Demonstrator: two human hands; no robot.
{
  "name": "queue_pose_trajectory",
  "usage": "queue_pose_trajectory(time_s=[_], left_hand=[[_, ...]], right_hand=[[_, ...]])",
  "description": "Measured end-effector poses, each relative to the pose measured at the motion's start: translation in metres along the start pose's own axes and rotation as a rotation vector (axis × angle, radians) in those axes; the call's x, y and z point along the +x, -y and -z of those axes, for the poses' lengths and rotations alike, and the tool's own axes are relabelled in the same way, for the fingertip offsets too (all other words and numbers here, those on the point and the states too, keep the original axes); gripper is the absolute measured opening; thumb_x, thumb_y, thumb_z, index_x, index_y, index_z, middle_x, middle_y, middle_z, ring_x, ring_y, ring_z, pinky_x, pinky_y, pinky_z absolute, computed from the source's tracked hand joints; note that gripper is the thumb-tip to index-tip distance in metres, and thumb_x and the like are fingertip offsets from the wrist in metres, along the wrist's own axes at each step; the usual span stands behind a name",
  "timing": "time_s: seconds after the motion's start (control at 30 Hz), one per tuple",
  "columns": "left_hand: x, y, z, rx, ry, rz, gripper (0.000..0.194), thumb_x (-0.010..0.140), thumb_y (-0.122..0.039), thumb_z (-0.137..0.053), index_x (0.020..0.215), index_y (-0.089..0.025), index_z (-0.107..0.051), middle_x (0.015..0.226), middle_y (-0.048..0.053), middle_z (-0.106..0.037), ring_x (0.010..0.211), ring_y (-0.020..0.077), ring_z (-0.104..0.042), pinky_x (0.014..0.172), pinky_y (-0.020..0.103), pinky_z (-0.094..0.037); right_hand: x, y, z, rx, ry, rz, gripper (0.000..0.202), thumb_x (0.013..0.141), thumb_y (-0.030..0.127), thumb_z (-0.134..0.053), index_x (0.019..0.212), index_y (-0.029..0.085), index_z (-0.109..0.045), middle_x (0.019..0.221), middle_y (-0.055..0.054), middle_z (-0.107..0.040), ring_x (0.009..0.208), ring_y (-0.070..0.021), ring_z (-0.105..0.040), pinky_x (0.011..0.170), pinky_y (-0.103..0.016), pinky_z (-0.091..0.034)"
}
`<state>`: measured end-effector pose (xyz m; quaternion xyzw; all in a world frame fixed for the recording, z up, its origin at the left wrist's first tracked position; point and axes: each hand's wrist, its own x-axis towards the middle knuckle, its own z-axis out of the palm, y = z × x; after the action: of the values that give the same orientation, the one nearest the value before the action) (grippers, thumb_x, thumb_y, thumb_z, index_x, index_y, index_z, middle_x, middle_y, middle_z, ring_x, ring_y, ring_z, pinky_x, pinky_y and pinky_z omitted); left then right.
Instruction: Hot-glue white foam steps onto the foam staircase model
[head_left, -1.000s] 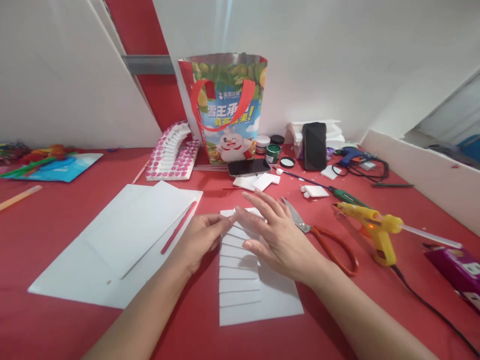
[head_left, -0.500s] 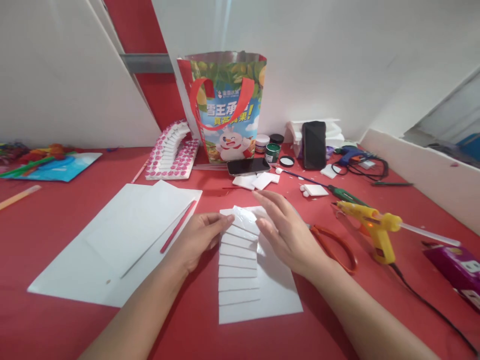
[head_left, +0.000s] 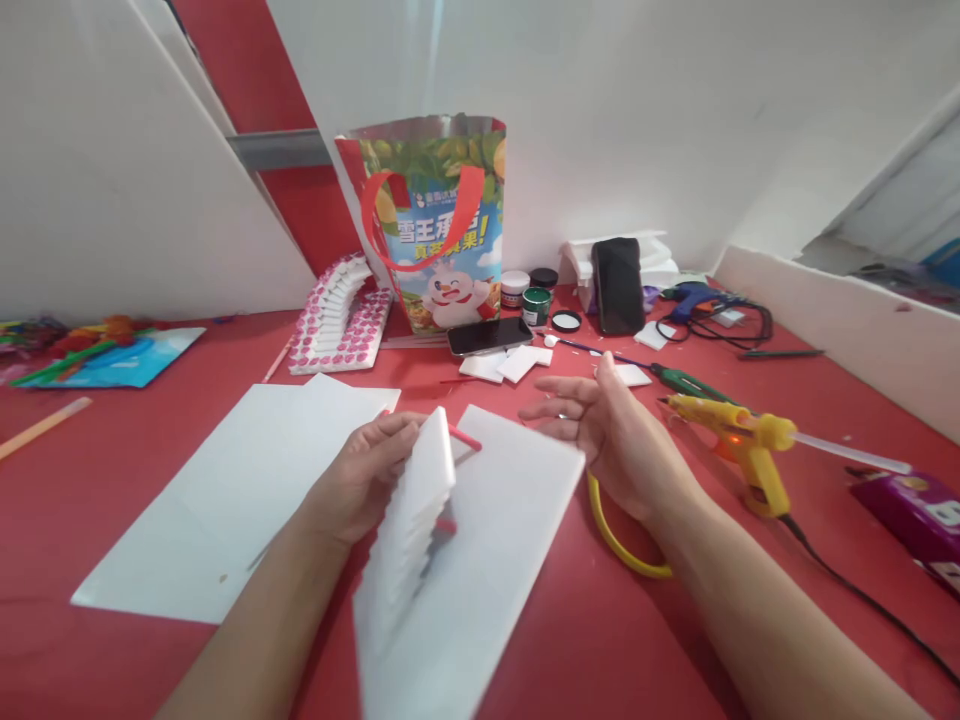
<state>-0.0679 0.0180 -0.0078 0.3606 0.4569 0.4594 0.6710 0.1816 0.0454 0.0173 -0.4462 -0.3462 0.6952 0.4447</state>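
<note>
A: Head view, the only one. Left hand: thumb and fingers pinched on the upper end of a white stepped strip. Right hand: wide, fingers loosely spread, nothing seen in it.

B: Where does the strip sit?

A: In front of the wearer, over the left part of a white board. Strip tilted, nearly edge-on to us. Red sticks show between the two. Near end blurred; cannot tell how it joins the board.

B: Right hand on the board?

A: Just beside its far right corner. Contact uncertain. My judgement: that hand would serve best steadying the board flat, so the left need not carry both.

B: And the left's pinch?

A: Firm at the end block, light on the steps. Thin layers look likely to peel or dent under a hard squeeze. Better to turn strip and board together than twist one against the other; the sticks could lean or pop loose.

B: Hazards nearby?

A: Yellow glue gun on the red counter, right side, small orange light showing. Treat the nozzle as hot; swing the right forearm clear of gun and cord.

B: Anything to compare against?

A: Pink-dotted stair model, left of the printed bag. Useful for judging the curve of the steps.
</note>
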Motion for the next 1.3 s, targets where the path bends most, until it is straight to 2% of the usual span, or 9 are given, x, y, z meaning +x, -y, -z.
queue_pose_trajectory(time_s=[0.13,0.33,0.5,0.6,0.73,0.87,0.93,1.07,1.3], left_hand=[[-0.001,0.001,-0.007,-0.041,0.022,-0.013,0.038,0.069,-0.047,-0.083,0.059,-0.018,-0.061,0.052,-0.001,-0.05,0.051,0.0122,-0.046,0.051,0.025,-0.042],[-0.002,0.002,-0.011,-0.11,0.13,-0.029,0.043,0.079,-0.049,-0.074,0.057,-0.017,-0.056,0.054,-0.001,-0.042,0.052,0.0102,-0.036,0.052,0.026,-0.036],[0.0,0.001,-0.009,-0.161,0.173,-0.084,0.044,0.067,-0.052,-0.08,0.059,-0.018,-0.054,0.055,-0.001,-0.044,0.051,0.0099,-0.036,0.047,0.026,-0.028],[-0.001,0.001,-0.008,-0.178,0.136,-0.054,0.04,0.071,-0.047,-0.079,0.058,-0.017,-0.055,0.055,0.0,-0.047,0.052,0.0104,-0.04,0.046,0.025,-0.033],[-0.002,0.001,-0.01,-0.126,0.018,0.013,0.036,0.072,-0.047,-0.081,0.066,-0.017,-0.062,0.058,-0.001,-0.053,0.049,0.0104,-0.046,0.044,0.024,-0.041],[-0.001,0.004,-0.016,-0.064,-0.106,0.049,0.031,0.073,-0.041,-0.083,0.085,-0.016,-0.07,0.065,0.001,-0.065,0.053,0.0133,-0.057,0.049,0.025,-0.049],[0.001,0.007,-0.018,-0.021,-0.165,0.038,0.031,0.072,-0.039,-0.084,0.086,-0.015,-0.07,0.067,0.001,-0.066,0.055,0.0117,-0.058,0.051,0.023,-0.048],[0.006,0.012,-0.016,0.124,-0.228,-0.011,0.032,0.073,-0.04,-0.084,0.089,-0.014,-0.072,0.06,-0.004,-0.059,0.049,0.0052,-0.046,0.042,0.016,-0.033],[0.007,0.016,-0.012,0.304,-0.158,0.028,0.037,0.075,-0.049,-0.079,0.09,-0.016,-0.069,0.059,-0.005,-0.057,0.045,0.0066,-0.045,0.043,0.019,-0.037]], right_hand=[[-0.005,-0.002,-0.007,0.017,0.091,-0.095,0.063,0.101,0.065,-0.031,0.103,0.013,-0.067,0.082,-0.011,-0.073,0.058,-0.0169,-0.067,0.05,-0.027,-0.054],[-0.005,-0.013,-0.008,-0.002,0.219,-0.186,0.064,0.097,0.069,-0.038,0.102,0.012,-0.067,0.079,-0.009,-0.073,0.059,-0.019,-0.069,0.046,-0.027,-0.055],[-0.005,-0.015,-0.008,0.0,0.274,-0.202,0.063,0.096,0.07,-0.04,0.102,0.012,-0.065,0.075,-0.01,-0.072,0.052,-0.0183,-0.066,0.039,-0.028,-0.055],[-0.007,-0.013,-0.008,-0.019,0.281,-0.207,0.061,0.096,0.069,-0.04,0.099,0.014,-0.066,0.072,-0.008,-0.071,0.052,-0.019,-0.066,0.039,-0.028,-0.054],[-0.007,-0.006,-0.007,-0.034,0.222,-0.21,0.06,0.097,0.067,-0.039,0.093,0.015,-0.068,0.071,-0.008,-0.07,0.056,-0.0194,-0.067,0.045,-0.028,-0.055],[0.0,-0.004,-0.002,-0.04,-0.051,-0.121,0.051,0.095,0.064,-0.049,0.103,0.016,-0.067,0.078,-0.007,-0.071,0.067,-0.0187,-0.067,0.058,-0.027,-0.057],[0.004,-0.007,0.001,-0.073,-0.119,-0.067,0.045,0.092,0.06,-0.058,0.103,0.017,-0.065,0.076,-0.004,-0.067,0.066,-0.017,-0.063,0.059,-0.026,-0.055],[0.009,-0.018,0.006,-0.248,-0.067,-0.013,0.044,0.085,0.063,-0.065,0.088,0.019,-0.062,0.073,-0.001,-0.062,0.065,-0.0152,-0.058,0.061,-0.026,-0.051],[0.009,-0.019,0.01,-0.786,-0.077,0.188,0.045,0.09,0.062,-0.055,0.073,0.02,-0.058,0.069,0.0,-0.057,0.074,-0.0188,-0.057,0.067,-0.03,-0.045]])
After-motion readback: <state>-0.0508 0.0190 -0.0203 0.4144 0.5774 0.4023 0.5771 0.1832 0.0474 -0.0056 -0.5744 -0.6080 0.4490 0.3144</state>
